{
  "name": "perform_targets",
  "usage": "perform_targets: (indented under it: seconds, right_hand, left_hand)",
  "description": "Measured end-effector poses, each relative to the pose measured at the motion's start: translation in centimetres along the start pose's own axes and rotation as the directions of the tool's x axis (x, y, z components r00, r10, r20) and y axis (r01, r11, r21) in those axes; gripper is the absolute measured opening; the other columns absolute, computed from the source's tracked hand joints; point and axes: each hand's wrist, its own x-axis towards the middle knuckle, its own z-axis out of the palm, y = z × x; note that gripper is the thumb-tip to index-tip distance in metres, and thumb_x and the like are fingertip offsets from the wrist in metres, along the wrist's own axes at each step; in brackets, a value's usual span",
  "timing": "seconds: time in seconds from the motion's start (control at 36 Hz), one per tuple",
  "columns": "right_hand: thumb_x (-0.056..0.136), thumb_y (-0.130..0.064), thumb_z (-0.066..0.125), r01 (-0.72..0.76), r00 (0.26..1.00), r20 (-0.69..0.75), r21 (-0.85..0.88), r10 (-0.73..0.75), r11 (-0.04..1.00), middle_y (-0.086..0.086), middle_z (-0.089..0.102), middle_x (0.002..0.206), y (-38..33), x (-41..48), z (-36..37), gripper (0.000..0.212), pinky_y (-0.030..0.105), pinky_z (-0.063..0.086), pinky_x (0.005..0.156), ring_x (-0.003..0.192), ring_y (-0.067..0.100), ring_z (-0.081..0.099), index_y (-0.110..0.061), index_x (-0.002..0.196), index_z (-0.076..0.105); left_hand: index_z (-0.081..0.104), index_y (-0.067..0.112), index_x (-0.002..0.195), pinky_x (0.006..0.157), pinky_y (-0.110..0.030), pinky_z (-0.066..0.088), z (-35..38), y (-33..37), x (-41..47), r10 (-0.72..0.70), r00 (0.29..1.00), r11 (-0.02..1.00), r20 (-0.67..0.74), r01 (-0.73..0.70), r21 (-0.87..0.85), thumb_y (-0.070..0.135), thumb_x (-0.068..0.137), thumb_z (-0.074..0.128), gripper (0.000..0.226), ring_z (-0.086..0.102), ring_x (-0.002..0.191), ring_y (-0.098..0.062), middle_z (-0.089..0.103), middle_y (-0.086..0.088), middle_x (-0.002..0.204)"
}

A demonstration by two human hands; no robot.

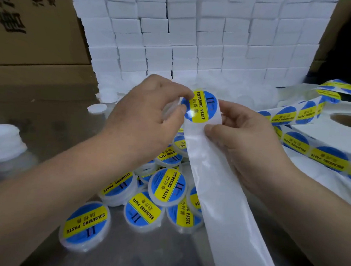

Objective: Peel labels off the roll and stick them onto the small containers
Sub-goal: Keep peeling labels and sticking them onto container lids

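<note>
Round label (pixel 199 107) on the backing strip (pixel 218 185): "SOLDERING PASTE" in black on a yellow band, with "助焊膏" beside it. Same wording on the labelled containers (pixel 167 185) and the label strip (pixel 298 116). Cardboard box (pixel 34 26): black characters, unreadable.

Counted: one part-peeled round blue-and-yellow label (pixel 200 107); one white backing strip (pixel 218 195); at least eight labelled clear containers (pixel 167 184); two brown cardboard cartons (pixel 34 36).

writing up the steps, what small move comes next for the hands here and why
Probably the left hand pulls the round blue-and-yellow label free: it pinches the label's edge while the right hand grips the white backing strip just below it.
</note>
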Motion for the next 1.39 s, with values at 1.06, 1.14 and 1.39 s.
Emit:
perform_targets:
  seconds: [1.06, 1.14, 1.39]
  right_hand:
    - [0.085, -0.007, 0.047, 0.288, 0.957, 0.125, -0.541, -0.263, 0.79, -0.007, 0.058, 0.073, 1.1, -0.5, -0.1, 0.054, 0.022, 0.041, 0.064, 0.063, 0.011, 0.053, -0.056, 0.105, 0.038]
    - [0.086, -0.002, 0.048, 0.26, 0.964, 0.118, -0.587, -0.237, 0.767, -0.016, 0.053, 0.066, 1.3, -0.4, -0.3, 0.056, 0.014, 0.038, 0.062, 0.064, 0.005, 0.051, -0.049, 0.116, 0.043]
    - [0.079, -0.01, 0.05, 0.187, 0.979, 0.048, -0.59, -0.197, 0.785, -0.015, 0.048, 0.057, 1.2, -0.2, -0.5, 0.045, 0.015, 0.033, 0.05, 0.052, 0.004, 0.046, -0.044, 0.109, 0.046]
  left_hand:
    - [0.058, 0.039, 0.069, 0.071, -0.013, 0.036, -0.5, 0.1, 0.5, -0.089, 0.966, 0.996, 0.242, 0.08, 0.048, 0.052, 0.067, 0.048, 0.017, 0.048, 0.084, 0.0, 0.059, 0.012, 0.09]
    - [0.055, 0.041, 0.065, 0.068, -0.022, 0.038, -0.6, -0.3, 0.8, -0.142, 0.975, 0.99, 0.171, 0.136, 0.043, 0.046, 0.075, 0.051, 0.011, 0.051, 0.083, -0.004, 0.062, 0.016, 0.091]
    - [0.059, 0.019, 0.074, 0.064, -0.033, 0.039, -1.4, -3.6, 1.9, -0.288, 0.918, 0.956, -0.271, 0.26, -0.134, 0.048, 0.088, 0.042, 0.037, 0.047, 0.068, -0.016, 0.063, -0.007, 0.081]
